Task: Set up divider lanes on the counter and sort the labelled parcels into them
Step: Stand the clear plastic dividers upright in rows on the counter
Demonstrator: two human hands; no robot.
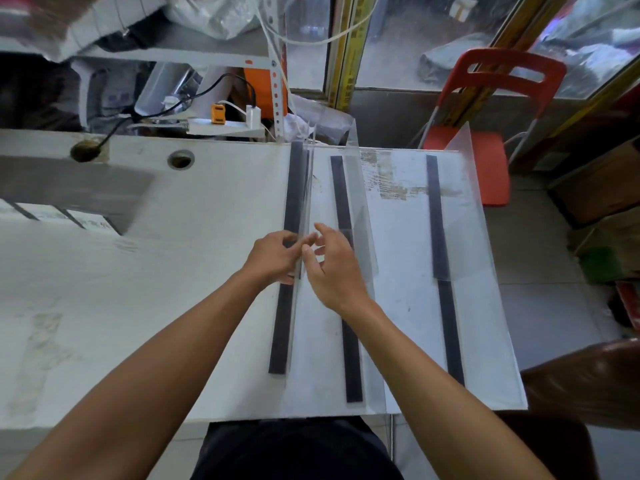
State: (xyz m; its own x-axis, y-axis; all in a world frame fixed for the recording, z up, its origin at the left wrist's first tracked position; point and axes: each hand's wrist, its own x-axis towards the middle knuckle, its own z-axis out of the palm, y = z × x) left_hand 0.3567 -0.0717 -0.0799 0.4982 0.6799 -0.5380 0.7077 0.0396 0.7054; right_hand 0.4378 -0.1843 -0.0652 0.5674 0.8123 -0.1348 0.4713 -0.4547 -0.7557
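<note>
From my feed the counter point(173, 271) looks like matt white laminate, scuffed, with tape residue at upper right. The dividers point(360, 216) are clear glossy plastic sheets, pretty reflective, sitting along matt black strips point(292, 202) that look rubbery or magnetic, can't tell which. Upper right there's a chair point(491, 168) in smooth red plastic on metal tubing.

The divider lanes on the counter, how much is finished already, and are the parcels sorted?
Done: three dark strips lie along the counter, the middle strip and right strip each with a clear panel beside it. In hand: the left hand and right hand are at a clear divider standing by the left strip. Left: no parcels lie in the lanes, so sorting has not begun.
</note>
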